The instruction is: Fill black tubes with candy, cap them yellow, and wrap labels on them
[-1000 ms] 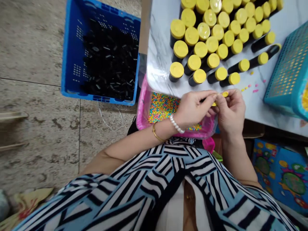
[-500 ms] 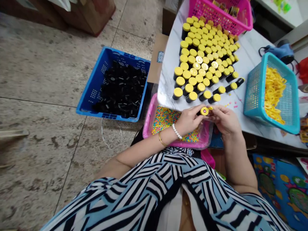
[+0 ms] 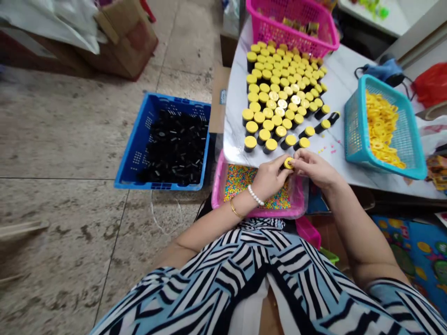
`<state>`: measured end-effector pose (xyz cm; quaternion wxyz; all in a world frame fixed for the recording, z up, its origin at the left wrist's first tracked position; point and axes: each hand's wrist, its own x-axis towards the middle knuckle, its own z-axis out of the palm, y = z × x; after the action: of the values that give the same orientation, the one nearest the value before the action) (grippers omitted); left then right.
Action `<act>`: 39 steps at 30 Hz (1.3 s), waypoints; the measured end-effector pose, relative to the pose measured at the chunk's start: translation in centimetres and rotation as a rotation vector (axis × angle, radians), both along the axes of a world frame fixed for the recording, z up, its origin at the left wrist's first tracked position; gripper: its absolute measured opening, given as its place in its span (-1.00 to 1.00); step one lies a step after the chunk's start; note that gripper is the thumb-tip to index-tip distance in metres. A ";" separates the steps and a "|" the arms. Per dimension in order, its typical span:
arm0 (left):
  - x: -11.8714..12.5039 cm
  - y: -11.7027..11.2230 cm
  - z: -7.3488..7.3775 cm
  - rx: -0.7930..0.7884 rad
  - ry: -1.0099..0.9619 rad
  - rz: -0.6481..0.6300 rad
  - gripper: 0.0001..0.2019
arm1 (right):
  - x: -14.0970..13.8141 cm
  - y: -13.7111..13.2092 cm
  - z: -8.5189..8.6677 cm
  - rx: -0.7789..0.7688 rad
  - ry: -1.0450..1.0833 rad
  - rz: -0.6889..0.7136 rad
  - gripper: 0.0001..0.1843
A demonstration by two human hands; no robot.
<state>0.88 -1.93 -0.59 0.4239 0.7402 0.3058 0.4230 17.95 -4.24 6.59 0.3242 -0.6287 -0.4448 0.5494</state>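
Observation:
My left hand [image 3: 268, 180] is closed around a small black tube with a yellow ring-shaped top [image 3: 288, 163], held just off the table's near edge. The fingers of my right hand [image 3: 316, 168] are pinched together and touch that top. What they grip is mostly hidden; it looks like a small yellow piece. Beneath my hands lies a pink tray [image 3: 217, 188] of tiny coloured candy balls [image 3: 239, 179]. Many black tubes with yellow caps [image 3: 275, 95] stand in close rows beyond them on the table. A few tubes near my right hand are tilted or lying down.
A turquoise basket [image 3: 356, 135] of yellow ring-like parts [image 3: 380, 130] stands on the table [image 3: 232, 116] at right. At the back is a pink basket [image 3: 260, 30]. A blue crate [image 3: 127, 163] of black tubes [image 3: 174, 149] sits on the floor at left. Small pink bits dot the table.
My right hand has moved left, bringing the small yellow piece from beside the tube onto its yellow top. The whole view has shifted slightly as the head moved.

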 end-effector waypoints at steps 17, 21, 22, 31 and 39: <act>0.4 -1.0 -1.2 0.123 0.071 0.158 -0.59 | -1.8 -1.8 -2.8 0.244 -0.332 -0.273 -0.46; -4.2 -2.6 -1.0 0.174 0.017 0.409 -0.66 | -1.6 -1.7 -2.8 0.274 -0.612 -0.386 -0.30; -5.6 -2.4 -1.0 0.198 0.036 0.501 -0.60 | -1.5 -1.6 -2.8 0.280 -0.650 -0.393 -0.19; -7.6 4.9 2.7 0.070 0.751 0.423 0.19 | -0.9 1.5 -2.2 0.181 -0.801 -0.315 0.30; -3.9 6.8 3.5 -0.046 0.639 0.393 0.24 | -0.9 4.5 -2.1 0.269 -0.881 -0.279 0.20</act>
<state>-2.97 4.88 2.93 0.2344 0.7524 0.5682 0.2368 17.09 0.27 4.48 0.2541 -0.8078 -0.5182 0.1195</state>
